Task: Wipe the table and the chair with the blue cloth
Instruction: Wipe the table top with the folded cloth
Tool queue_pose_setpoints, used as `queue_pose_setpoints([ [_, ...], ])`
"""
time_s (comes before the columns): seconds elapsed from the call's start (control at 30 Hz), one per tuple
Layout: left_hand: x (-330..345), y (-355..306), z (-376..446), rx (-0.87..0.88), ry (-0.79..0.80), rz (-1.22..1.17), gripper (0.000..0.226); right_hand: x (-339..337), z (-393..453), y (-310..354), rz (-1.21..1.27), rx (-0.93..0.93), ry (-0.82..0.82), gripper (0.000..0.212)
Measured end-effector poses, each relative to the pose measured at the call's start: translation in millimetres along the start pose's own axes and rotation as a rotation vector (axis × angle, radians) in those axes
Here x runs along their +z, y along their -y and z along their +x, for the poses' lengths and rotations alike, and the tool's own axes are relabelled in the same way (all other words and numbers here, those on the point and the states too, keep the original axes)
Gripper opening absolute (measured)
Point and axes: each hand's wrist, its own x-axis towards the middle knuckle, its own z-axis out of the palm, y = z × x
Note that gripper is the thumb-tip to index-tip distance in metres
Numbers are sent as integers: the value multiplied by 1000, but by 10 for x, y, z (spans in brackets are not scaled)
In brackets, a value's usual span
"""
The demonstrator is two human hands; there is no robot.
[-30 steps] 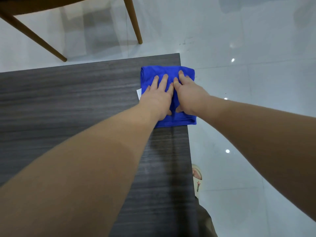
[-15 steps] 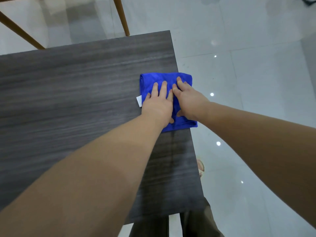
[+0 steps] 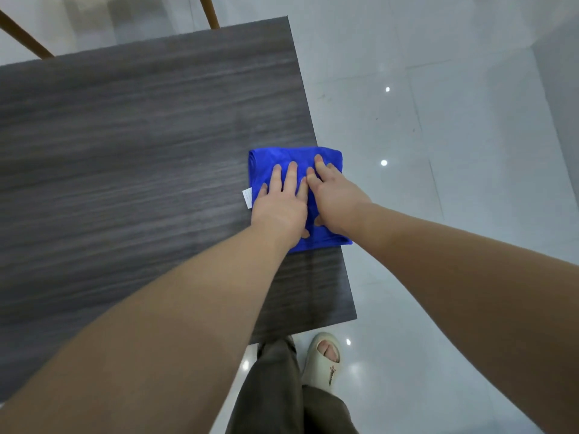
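A folded blue cloth (image 3: 282, 158) with a small white tag lies flat on the dark wood-grain table (image 3: 141, 145), along the table's right edge. My left hand (image 3: 280, 206) and my right hand (image 3: 333, 197) lie side by side on top of it, fingers straight, pressing it down. The cloth's right side overhangs the table edge slightly. Two wooden chair legs (image 3: 208, 10) show beyond the table's far edge; the chair's seat is out of view.
Glossy white floor tiles (image 3: 454, 151) spread to the right of the table. Below the table's near edge are my trouser legs (image 3: 275, 386) and a foot in a pale slipper (image 3: 326, 361).
Both hands have slid the cloth along the right edge, from the far corner toward the near end of the table. The view has tilted down, so my legs and slipper show.
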Motion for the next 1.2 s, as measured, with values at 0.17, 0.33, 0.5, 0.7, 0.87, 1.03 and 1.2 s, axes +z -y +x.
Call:
queue_pose_setpoints([
  [0.17,196,-159,-193,-17,-4,-5,108,205,-236,-18,24,-17,-9,96],
  [0.33,397,-330,-439,-33,13,-53,106,403,-527,-12,40,-24,1,93],
  [0.5,627,-517,-675,-41,26,-108,100,638,-803,41,51,7,36,92],
  [0.7,893,-668,-915,-31,12,-109,100,878,-1091,86,66,30,42,91],
  [0.87,995,-738,-1054,-20,33,-120,93,998,-1221,122,63,41,23,89],
  [1.03,1056,-760,-1144,-6,33,-90,86,1098,-1287,142,11,44,9,88],
  [1.2,1076,-769,-1234,7,35,-89,79,1130,-1383,204,2,69,14,92],
])
